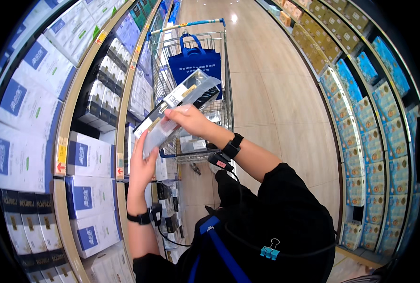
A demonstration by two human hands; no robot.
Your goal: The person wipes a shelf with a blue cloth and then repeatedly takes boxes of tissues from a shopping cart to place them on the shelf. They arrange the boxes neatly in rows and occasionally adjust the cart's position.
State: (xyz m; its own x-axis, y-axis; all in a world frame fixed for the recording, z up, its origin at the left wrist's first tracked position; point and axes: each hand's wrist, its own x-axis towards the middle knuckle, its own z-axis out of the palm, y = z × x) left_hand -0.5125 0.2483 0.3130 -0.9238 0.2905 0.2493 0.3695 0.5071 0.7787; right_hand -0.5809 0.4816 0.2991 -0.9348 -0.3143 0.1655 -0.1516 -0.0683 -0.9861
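Observation:
Both my hands hold a long package wrapped in clear plastic point(176, 102), with black and white printed sides, tilted over the near part of a wire shopping cart point(227, 116). My left hand point(142, 159) grips its lower left end, the thumb on the plastic. My right hand point(185, 118) clasps the middle, fingers pressed on the wrap. A blue tote bag point(195, 62) with white writing hangs inside the cart's far end, under the handle. Packages in clear wrap point(193, 143) lie in the near end of the cart, partly hidden by my right arm.
Shelves of white and blue tissue packs point(42, 85) rise close on the left, with black and white packs point(105, 95) among them. Shelves on the right hold light blue patterned packs point(374, 152) and brown boxes point(316, 42). A tiled aisle floor point(287, 106) runs between.

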